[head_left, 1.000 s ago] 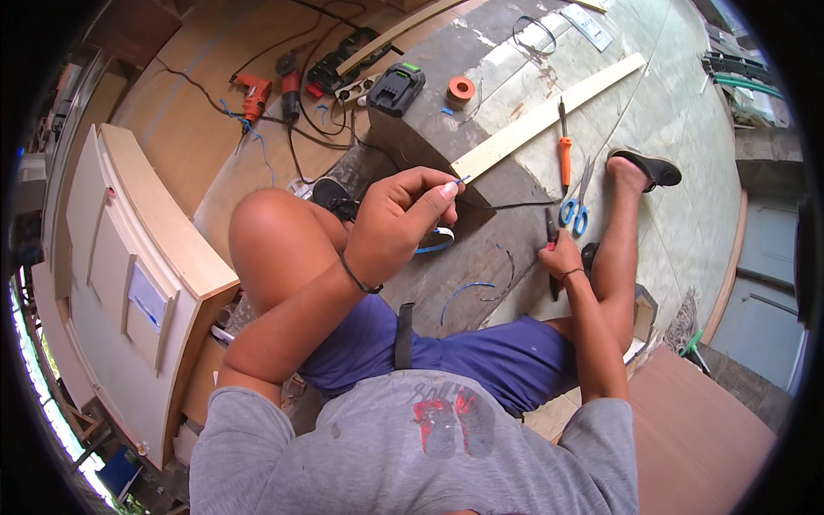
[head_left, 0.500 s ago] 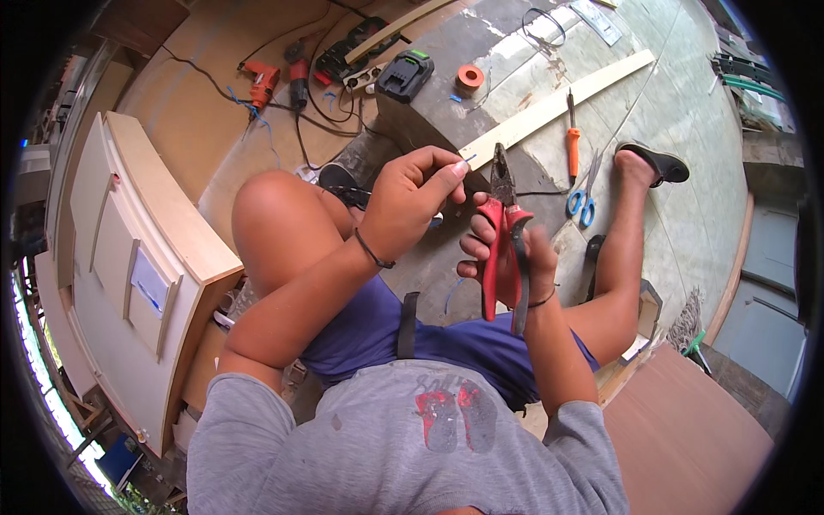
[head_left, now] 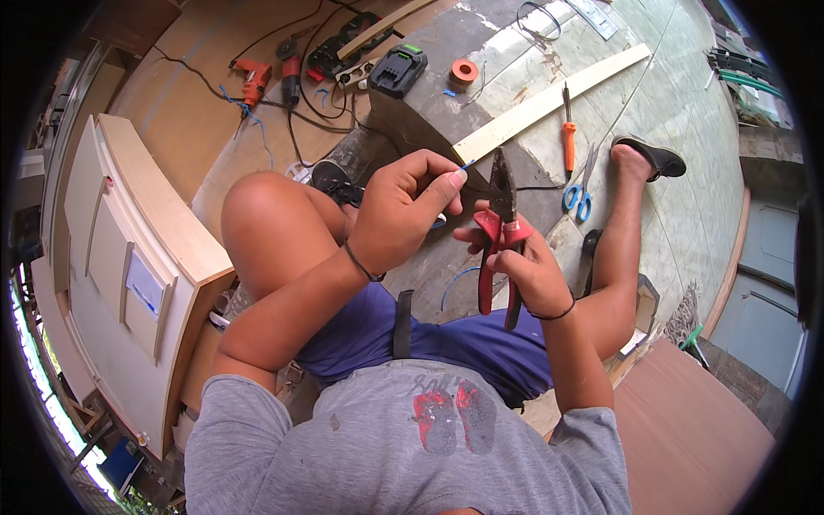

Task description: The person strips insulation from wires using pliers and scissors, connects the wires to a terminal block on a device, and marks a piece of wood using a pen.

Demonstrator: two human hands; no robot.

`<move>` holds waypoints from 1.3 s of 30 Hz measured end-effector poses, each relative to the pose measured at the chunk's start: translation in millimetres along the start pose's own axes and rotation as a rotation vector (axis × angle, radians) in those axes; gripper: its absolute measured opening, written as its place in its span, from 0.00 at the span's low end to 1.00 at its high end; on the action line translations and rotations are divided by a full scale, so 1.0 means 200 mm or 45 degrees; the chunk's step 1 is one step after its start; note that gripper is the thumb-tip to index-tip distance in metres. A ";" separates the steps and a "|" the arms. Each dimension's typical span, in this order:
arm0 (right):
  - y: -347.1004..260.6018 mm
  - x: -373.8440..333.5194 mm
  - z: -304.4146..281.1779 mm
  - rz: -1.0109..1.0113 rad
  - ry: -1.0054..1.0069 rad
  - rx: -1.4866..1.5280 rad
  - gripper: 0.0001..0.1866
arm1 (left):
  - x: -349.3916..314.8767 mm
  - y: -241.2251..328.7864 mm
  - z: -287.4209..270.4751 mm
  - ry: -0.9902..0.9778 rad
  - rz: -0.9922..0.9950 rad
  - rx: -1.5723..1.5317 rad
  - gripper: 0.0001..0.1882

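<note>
Between thumb and forefinger, my left hand (head_left: pixel 403 206) pinches a thin blue wire (head_left: pixel 469 164), whose short end sticks out past the fingertips. Just to its right, my right hand (head_left: pixel 536 273) holds red-handled pliers (head_left: pixel 505 227) upright, jaws pointing up and apart from the wire. The thumb lies across the handles and some fingers reach behind them. A curved blue strand (head_left: pixel 446 287) shows below the hands; whether it joins the pinched wire is hidden.
Beyond my hands lie a wooden strip (head_left: pixel 549 101), an orange-handled soldering iron (head_left: pixel 569 142), blue scissors (head_left: pixel 579 193) and a reddish tape roll (head_left: pixel 463 72). A black battery (head_left: pixel 398 70), an orange drill (head_left: pixel 253 81) and cords sit further left. A pale wooden cabinet (head_left: pixel 129 257) stands at left.
My right hand has shifted its grip, bringing the thumb across the handles and loosening the fingers. The pliers have dropped slightly. More of the blue wire's end shows at my left fingertips.
</note>
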State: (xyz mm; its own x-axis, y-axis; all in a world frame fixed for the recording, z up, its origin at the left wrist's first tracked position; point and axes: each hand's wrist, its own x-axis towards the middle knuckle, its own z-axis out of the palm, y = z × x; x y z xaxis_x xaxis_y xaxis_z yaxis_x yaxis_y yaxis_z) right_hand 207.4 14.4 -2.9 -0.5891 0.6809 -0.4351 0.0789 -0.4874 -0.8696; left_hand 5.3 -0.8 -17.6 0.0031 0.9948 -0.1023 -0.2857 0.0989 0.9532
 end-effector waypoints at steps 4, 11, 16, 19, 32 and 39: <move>0.02 0.03 -0.04 0.285 -0.043 0.003 0.21 | 0.00 -0.01 -0.01 -0.002 -0.012 0.013 0.07; 0.15 0.04 -0.08 0.076 0.366 0.295 0.19 | 0.00 -0.02 -0.01 0.046 -0.024 -0.031 0.07; 0.15 0.03 -0.10 0.037 0.561 0.350 0.18 | 0.02 0.02 -0.01 0.046 -0.106 -0.109 0.07; 0.22 0.03 -0.12 -0.066 0.556 0.324 0.19 | 0.04 0.03 -0.03 0.036 -0.144 -0.115 0.07; 0.04 -0.01 -0.02 -0.032 -0.039 -0.051 0.37 | 0.02 0.03 0.01 0.008 -0.116 0.002 0.07; 0.02 0.00 -0.01 -0.103 -0.032 -0.157 0.38 | 0.01 0.05 0.01 -0.003 -0.125 -0.003 0.07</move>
State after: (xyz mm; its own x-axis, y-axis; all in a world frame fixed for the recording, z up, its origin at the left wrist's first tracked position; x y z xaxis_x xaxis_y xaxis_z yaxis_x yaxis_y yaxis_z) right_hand 208.2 13.7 -7.3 -0.6173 0.7008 -0.3577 0.1275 -0.3595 -0.9244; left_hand 3.5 2.5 -8.4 0.0336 0.9803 -0.1946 -0.2860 0.1960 0.9380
